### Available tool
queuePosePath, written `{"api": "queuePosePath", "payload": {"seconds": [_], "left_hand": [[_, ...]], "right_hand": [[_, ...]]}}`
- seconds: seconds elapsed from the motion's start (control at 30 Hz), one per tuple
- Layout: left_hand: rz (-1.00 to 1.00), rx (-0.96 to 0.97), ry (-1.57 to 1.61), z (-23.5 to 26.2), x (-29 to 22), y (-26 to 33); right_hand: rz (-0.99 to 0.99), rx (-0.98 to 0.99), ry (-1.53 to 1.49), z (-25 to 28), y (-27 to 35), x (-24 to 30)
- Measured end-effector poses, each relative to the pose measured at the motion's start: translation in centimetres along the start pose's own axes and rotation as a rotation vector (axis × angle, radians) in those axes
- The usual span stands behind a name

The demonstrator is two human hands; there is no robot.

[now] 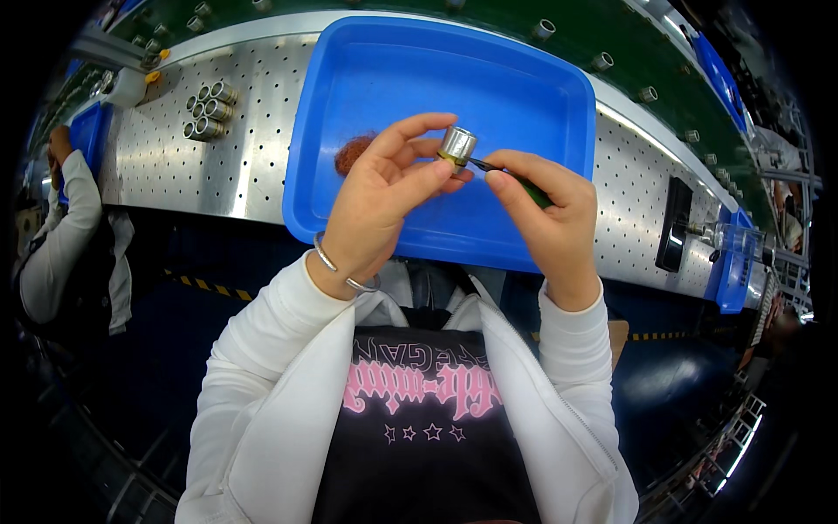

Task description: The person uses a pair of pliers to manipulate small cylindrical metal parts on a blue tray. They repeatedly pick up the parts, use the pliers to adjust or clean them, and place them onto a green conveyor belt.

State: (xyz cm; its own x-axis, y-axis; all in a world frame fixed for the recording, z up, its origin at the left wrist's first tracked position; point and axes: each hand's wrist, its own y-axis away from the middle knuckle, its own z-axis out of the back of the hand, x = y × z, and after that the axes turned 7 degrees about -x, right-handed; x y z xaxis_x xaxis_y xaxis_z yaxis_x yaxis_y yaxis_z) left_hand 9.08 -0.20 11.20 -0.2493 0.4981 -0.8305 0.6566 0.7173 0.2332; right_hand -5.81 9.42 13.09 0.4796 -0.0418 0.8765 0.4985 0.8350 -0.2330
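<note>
Over the blue tray (301,140), my left hand (384,179) pinches a short silvery metal cylinder (458,142) between thumb and fingers. The cylinder stands roughly upright, with its open end up and a yellowish band near its lower part. My right hand (552,205) is closed round a slim hand tool with a green handle (534,194) and a thin dark tip. That tip reaches the cylinder's lower side by the band; whether it touches I cannot tell. Left of my left hand, a reddish-brown tangled pad (351,155) lies in the tray, partly hidden by the hand.
Several similar cylinders (209,111) stand grouped on the perforated metal table (253,131) at left. Beyond the tray runs a green conveyor belt (497,19) bearing spaced cylinders. A black flat device (674,224) lies at right. Another person's white sleeve (77,196) shows at far left.
</note>
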Motion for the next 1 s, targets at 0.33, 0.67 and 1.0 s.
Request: {"api": "queuePosePath", "payload": {"seconds": [0.33,0.67,1.0], "left_hand": [[0.066,-0.011,0.060,0.3,-0.1,-0.1],[0.049,-0.005,0.053,0.4,0.1,-0.2],[0.098,0.050,0.071,0.7,0.0,0.0]], "right_hand": [[0.020,0.018,-0.054,-1.4,-0.7,-0.1],[0.146,-0.036,-0.046,-1.6,-0.7,-0.1],[0.079,-0.050,-0.150,-1.6,-0.3,-0.4]]}}
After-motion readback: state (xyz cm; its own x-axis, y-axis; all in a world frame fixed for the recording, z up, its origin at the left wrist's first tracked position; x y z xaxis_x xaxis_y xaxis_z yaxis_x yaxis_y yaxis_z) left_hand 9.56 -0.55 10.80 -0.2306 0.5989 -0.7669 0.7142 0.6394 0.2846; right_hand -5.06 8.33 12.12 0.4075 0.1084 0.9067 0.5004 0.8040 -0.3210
